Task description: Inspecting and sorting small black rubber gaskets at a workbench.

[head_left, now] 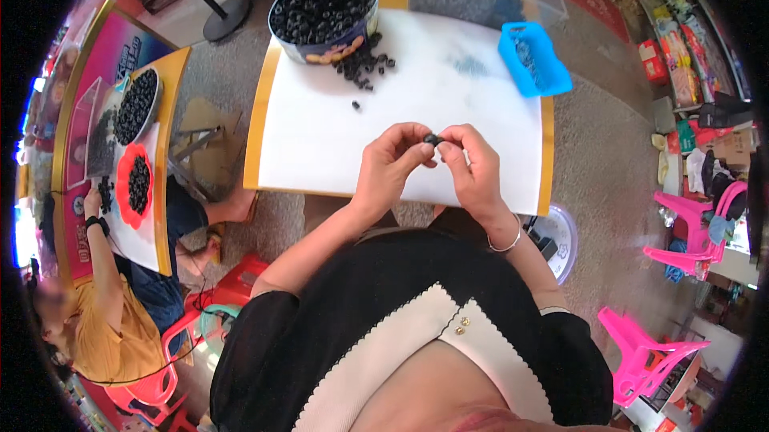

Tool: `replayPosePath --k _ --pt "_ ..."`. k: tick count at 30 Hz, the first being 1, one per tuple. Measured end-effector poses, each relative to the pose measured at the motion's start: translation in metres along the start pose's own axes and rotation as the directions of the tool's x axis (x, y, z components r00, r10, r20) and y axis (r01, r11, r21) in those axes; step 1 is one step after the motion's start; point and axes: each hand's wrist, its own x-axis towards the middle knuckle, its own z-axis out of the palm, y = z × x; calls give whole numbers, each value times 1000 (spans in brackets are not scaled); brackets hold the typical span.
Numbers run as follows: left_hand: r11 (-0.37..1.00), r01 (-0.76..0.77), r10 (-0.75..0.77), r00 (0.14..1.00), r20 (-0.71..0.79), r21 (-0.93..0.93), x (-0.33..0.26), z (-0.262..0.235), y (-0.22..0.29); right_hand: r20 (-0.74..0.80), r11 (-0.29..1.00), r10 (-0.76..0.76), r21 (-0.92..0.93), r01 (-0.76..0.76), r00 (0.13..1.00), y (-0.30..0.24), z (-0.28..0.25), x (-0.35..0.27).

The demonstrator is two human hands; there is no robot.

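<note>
The left hand (386, 166) and right hand (478, 169) together pinched a small black piece (432, 140) above the white-covered tabletop (320, 144); beyond, loose pieces (356, 73) and a heaped bowl (346, 49) seemingly remained to handle, though the clear bin (473, 4) already held some.

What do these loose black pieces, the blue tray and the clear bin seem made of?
Small black pieces: perhaps plastic or rubber, given their slight shine. Blue rectangular tray: probably smooth, opaque moulded plastic, with rounded corners. Clear rectangular bin: likely rigid, glossy plastic; see-through walls.
</note>
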Motion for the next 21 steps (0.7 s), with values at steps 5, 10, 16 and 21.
replayPosePath --k 5,10,16,21 --pt "997 -44 49 996 -74 70 23 -17 -15 -108 986 -59 -162 41 992 5 -25 64" --pt "976 -65 94 986 -136 206 24 -52 -44 -286 875 -323 -455 168 902 33 -59 192" --pt "976 -72 94 990 -104 204 21 -53 -45 -260 768 -430 -609 199 865 60 -72 240" --pt "984 0 24 991 -133 176 18 -58 -34 -23 817 -368 -486 311 930 52 -6 134"
